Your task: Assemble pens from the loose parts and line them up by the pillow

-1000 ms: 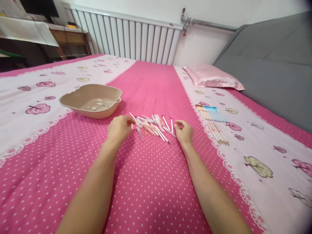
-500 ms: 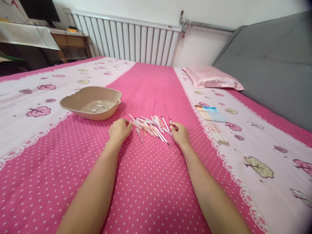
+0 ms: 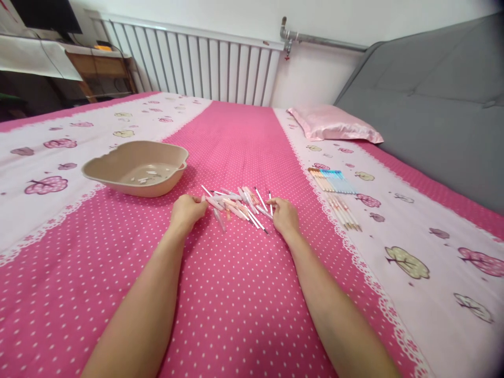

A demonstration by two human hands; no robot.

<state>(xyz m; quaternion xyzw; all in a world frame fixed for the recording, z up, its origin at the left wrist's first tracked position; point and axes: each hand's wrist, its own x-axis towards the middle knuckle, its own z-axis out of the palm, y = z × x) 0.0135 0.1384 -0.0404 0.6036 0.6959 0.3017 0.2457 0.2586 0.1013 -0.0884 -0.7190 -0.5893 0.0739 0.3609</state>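
A loose pile of slim pen parts [image 3: 240, 203], with white refills and pale pink barrels or caps, lies on the pink dotted bedspread between my hands. My left hand [image 3: 188, 211] is at the pile's left edge, fingers drawn together; a small pinkish end shows at its fingertips, too small to name. At the right edge, my right hand [image 3: 286, 214] has thumb and index finger close together beside a dark-tipped white refill [image 3: 270, 202]. Whether it grips that refill is hidden.
A beige basin [image 3: 136, 168] with small white bits inside stands to the left. Rows of blue and orange pens [image 3: 333, 180] and whitish pens [image 3: 343, 211] lie to the right. Farther back are a pink pillow [image 3: 334, 124], a grey headboard [image 3: 429, 100] and a white radiator [image 3: 189, 58].
The whole view has shifted slightly, so the scene sits a little farther left. Both hands stay at the pile's edges, and the pen parts look unchanged.
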